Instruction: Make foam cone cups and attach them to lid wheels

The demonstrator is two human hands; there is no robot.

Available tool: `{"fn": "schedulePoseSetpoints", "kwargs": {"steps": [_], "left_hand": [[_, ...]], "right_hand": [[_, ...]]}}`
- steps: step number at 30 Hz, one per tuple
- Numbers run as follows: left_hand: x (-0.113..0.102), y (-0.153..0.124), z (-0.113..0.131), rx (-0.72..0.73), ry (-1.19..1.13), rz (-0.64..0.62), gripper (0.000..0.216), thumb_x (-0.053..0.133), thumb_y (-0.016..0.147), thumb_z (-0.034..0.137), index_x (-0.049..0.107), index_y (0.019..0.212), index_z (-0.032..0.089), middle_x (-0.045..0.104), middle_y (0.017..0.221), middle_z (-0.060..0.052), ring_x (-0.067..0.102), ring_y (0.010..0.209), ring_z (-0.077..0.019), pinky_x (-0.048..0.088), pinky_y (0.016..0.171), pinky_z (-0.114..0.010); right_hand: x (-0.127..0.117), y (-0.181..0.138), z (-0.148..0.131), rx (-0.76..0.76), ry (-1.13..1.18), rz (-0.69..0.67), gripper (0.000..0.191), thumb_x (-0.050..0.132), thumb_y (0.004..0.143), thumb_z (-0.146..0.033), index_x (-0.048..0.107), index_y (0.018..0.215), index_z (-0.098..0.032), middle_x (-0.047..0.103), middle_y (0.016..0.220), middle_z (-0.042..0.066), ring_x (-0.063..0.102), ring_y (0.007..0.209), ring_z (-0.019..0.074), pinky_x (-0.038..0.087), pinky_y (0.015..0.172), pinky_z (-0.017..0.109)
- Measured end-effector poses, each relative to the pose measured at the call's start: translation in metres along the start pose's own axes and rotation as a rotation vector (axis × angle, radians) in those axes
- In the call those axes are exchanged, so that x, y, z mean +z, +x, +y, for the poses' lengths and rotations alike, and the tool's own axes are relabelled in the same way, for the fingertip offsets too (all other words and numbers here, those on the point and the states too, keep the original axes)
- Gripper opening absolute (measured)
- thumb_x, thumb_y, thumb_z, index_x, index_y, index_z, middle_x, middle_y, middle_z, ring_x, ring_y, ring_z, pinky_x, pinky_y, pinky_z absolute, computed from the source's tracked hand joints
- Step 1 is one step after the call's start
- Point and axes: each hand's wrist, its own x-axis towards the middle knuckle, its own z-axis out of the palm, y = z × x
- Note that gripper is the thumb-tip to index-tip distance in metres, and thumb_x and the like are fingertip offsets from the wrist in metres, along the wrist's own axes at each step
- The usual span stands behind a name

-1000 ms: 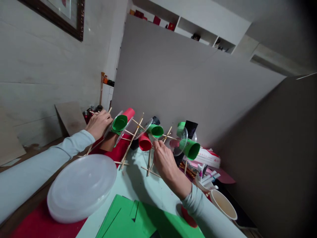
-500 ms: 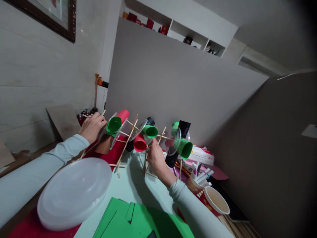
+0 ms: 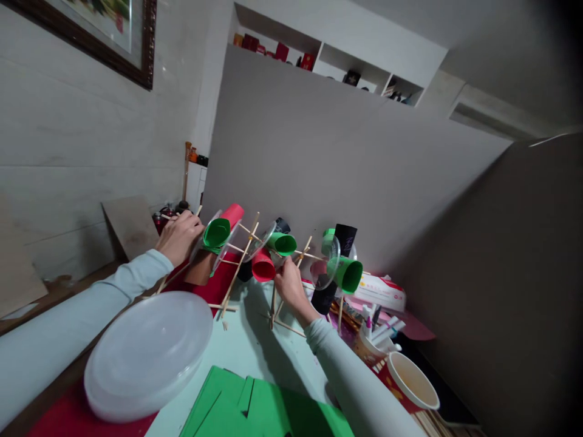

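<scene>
A long frame of thin wooden sticks [image 3: 241,261] stands on the table, bearing wheels made of clear plastic discs and rolled paper tubes. At its left end my left hand [image 3: 181,237] is closed round the sticks, beside the left wheel with a green tube [image 3: 217,232]. My right hand [image 3: 291,286] is closed just right of the middle wheel's red tube [image 3: 263,265] and below its green tube [image 3: 283,244]; what its fingertips grip is hidden. The right wheel carries a green tube [image 3: 350,275] and a black tube [image 3: 345,240].
In front lie a translucent round plastic lid [image 3: 148,355] and green paper sheets [image 3: 268,406]. To the right stand a paper cup of pens [image 3: 367,346], an open paper tub [image 3: 413,381] and a white-and-red package [image 3: 380,292]. A grey wall [image 3: 346,152] rises behind.
The view has shifted slightly, so everything appears a little further right and lower. Both hands stay at the same places on the stick frame.
</scene>
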Motion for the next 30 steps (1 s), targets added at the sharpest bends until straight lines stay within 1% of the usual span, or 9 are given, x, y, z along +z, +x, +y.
{"fn": "schedulePoseSetpoints", "kwargs": {"steps": [5, 9, 15, 18, 20, 22, 24, 30], "left_hand": [[0.005, -0.002, -0.004, -0.012, -0.023, 0.009, 0.009, 0.062, 0.093, 0.023, 0.064, 0.092, 0.014, 0.065, 0.099, -0.004, 0.061, 0.101, -0.0213, 0.053, 0.087, -0.041], [0.006, -0.004, -0.007, -0.027, -0.030, 0.005, 0.010, 0.063, 0.093, 0.024, 0.065, 0.094, 0.015, 0.065, 0.101, -0.004, 0.062, 0.101, -0.0212, 0.053, 0.087, -0.040], [0.004, -0.003, -0.009, -0.054, -0.028, -0.030, 0.013, 0.062, 0.094, 0.027, 0.064, 0.094, 0.014, 0.065, 0.100, -0.005, 0.062, 0.101, -0.0213, 0.054, 0.086, -0.040], [0.005, -0.002, -0.010, -0.073, -0.032, -0.051, 0.012, 0.063, 0.093, 0.026, 0.064, 0.092, 0.014, 0.065, 0.101, -0.005, 0.062, 0.103, -0.0217, 0.053, 0.087, -0.041], [0.006, -0.002, -0.011, -0.079, -0.032, -0.057, 0.012, 0.064, 0.093, 0.026, 0.064, 0.091, 0.014, 0.065, 0.103, -0.005, 0.061, 0.104, -0.0222, 0.053, 0.089, -0.042], [0.008, -0.002, -0.012, -0.090, -0.025, -0.057, 0.011, 0.063, 0.093, 0.025, 0.064, 0.092, 0.014, 0.065, 0.102, -0.005, 0.061, 0.103, -0.0219, 0.053, 0.087, -0.041], [0.008, -0.003, -0.013, -0.099, -0.014, -0.053, 0.009, 0.062, 0.093, 0.023, 0.063, 0.093, 0.014, 0.064, 0.100, -0.005, 0.061, 0.101, -0.0214, 0.052, 0.085, -0.039], [0.011, -0.006, -0.018, -0.078, -0.012, -0.033, 0.004, 0.060, 0.091, 0.016, 0.062, 0.089, 0.014, 0.062, 0.098, -0.004, 0.058, 0.102, -0.0215, 0.050, 0.084, -0.036]], "right_hand": [[0.006, 0.004, -0.003, 0.052, 0.071, 0.037, 0.027, 0.063, 0.097, -0.033, 0.063, 0.117, -0.015, 0.068, 0.111, 0.007, 0.068, 0.093, 0.0193, 0.058, 0.081, 0.039], [0.004, 0.005, -0.007, 0.035, 0.119, 0.058, 0.025, 0.062, 0.097, -0.034, 0.065, 0.113, -0.015, 0.068, 0.108, 0.006, 0.068, 0.093, 0.0193, 0.058, 0.083, 0.040], [-0.001, 0.009, -0.015, -0.001, 0.215, 0.134, 0.026, 0.063, 0.096, -0.031, 0.064, 0.117, -0.016, 0.067, 0.119, 0.008, 0.067, 0.104, 0.0225, 0.056, 0.090, 0.045], [0.001, 0.009, -0.024, -0.004, 0.265, 0.193, 0.028, 0.063, 0.095, -0.022, 0.062, 0.122, -0.015, 0.063, 0.130, 0.011, 0.064, 0.115, 0.0250, 0.054, 0.097, 0.048], [0.003, 0.007, -0.031, -0.017, 0.290, 0.215, 0.034, 0.059, 0.092, -0.011, 0.061, 0.126, -0.014, 0.058, 0.138, 0.014, 0.061, 0.122, 0.0248, 0.052, 0.102, 0.045], [0.005, 0.004, -0.038, -0.035, 0.303, 0.226, 0.044, 0.051, 0.088, -0.004, 0.059, 0.130, -0.013, 0.055, 0.142, 0.016, 0.059, 0.126, 0.0232, 0.051, 0.106, 0.040], [0.006, 0.003, -0.044, -0.052, 0.304, 0.233, 0.049, 0.045, 0.086, -0.002, 0.059, 0.132, -0.014, 0.054, 0.143, 0.017, 0.058, 0.128, 0.0220, 0.049, 0.108, 0.038], [0.003, 0.003, -0.051, -0.094, 0.255, 0.244, 0.053, 0.038, 0.083, 0.002, 0.057, 0.132, -0.009, 0.051, 0.144, 0.019, 0.056, 0.130, 0.0214, 0.047, 0.110, 0.038]]}}
